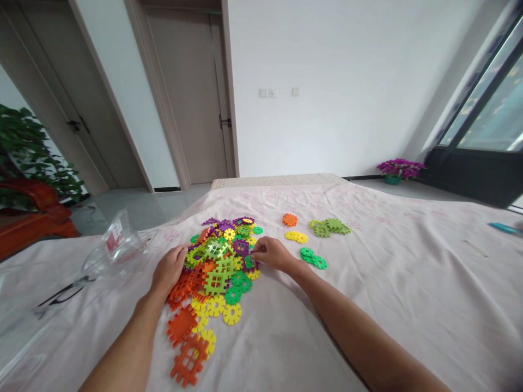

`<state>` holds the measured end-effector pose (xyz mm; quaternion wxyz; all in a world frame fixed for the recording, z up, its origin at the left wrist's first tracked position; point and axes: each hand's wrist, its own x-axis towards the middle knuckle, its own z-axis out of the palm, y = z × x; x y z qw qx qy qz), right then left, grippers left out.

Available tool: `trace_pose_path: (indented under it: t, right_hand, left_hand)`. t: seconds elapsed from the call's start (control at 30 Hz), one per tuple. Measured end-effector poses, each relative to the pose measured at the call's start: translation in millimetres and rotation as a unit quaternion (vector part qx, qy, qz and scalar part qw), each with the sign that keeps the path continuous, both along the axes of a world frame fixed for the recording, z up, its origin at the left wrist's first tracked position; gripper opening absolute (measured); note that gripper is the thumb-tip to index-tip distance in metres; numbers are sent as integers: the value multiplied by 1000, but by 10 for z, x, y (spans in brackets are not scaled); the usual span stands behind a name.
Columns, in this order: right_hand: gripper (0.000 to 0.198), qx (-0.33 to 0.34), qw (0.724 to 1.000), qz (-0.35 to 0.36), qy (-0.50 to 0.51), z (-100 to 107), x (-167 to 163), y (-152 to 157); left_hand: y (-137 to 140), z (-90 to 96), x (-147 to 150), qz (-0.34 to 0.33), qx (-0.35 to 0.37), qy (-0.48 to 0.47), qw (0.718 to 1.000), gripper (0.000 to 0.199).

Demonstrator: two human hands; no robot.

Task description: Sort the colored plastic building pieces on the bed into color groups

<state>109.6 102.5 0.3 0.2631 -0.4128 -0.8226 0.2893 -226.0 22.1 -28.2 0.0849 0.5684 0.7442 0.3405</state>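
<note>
A heap of interlocking plastic pieces (218,280) lies on the cloth between my hands, with orange, yellow, green and purple ones mixed. My left hand (170,265) rests against the heap's left side, its fingers stretched out and holding nothing that I can see. On the other side, my right hand (267,253) pinches a green disc (249,262) at the heap's edge, in front of a purple window-shaped piece (241,247). Apart from the heap, to the right, lie green discs (314,258), yellow discs (296,237), an orange piece (290,219) and light green squares (330,227).
A pale floral cloth (392,283) covers the surface. At left are a clear plastic bag (118,245) and dark-framed glasses (65,294). A blue object (504,228) lies at the far right edge. A wooden armrest (32,201) stands beyond the left edge.
</note>
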Motion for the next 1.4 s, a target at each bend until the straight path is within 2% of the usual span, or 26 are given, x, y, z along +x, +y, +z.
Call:
trace_pose_path:
  t: [0.17, 0.27, 0.37, 0.47, 0.63, 0.73, 0.87, 1.0, 1.1, 1.27, 1.4]
  right_hand:
    - [12, -57, 991, -26, 118, -15, 92, 146]
    - [10, -13, 989, -56, 133, -47, 168, 233]
    - [16, 38, 992, -37, 115, -94, 230, 292]
    - [23, 26, 993, -18, 113, -117, 253, 309]
    - [13, 10, 989, -97, 112, -82, 272, 321]
    - [17, 14, 980, -157, 118, -39, 360, 379]
    - [25, 8, 966, -203, 159, 48, 628, 514]
    - [32, -29, 946, -239, 218, 134, 1025, 636]
    - [36, -36, 930, -287, 226, 154, 1336, 674]
    - [37, 3, 915, -351, 200, 76, 1802, 621]
    - [37, -3, 910, -371, 185, -32, 2123, 538]
  left_hand:
    - [-5, 2, -4, 1, 0, -2, 1000, 47]
    - [0, 0, -3, -2, 0, 1, 1000, 47]
    - [1, 2, 3, -4, 3, 2, 1000, 47]
    - [-5, 10, 10, -3, 7, 5, 1000, 47]
    - [-8, 21, 14, -1, 1, 6, 1000, 48]
    - [-8, 23, 14, 2, -5, 4, 1000, 47]
    - [-23, 29, 17, 0, -7, -3, 1000, 48]
    - [-38, 27, 14, -9, 1, -3, 1000, 49]
    - [-31, 11, -1, -9, 4, 4, 1000, 49]
    - [-4, -35, -34, -8, 2, 5, 1000, 49]
    - [-4, -46, -41, -11, 4, 0, 1000, 49]
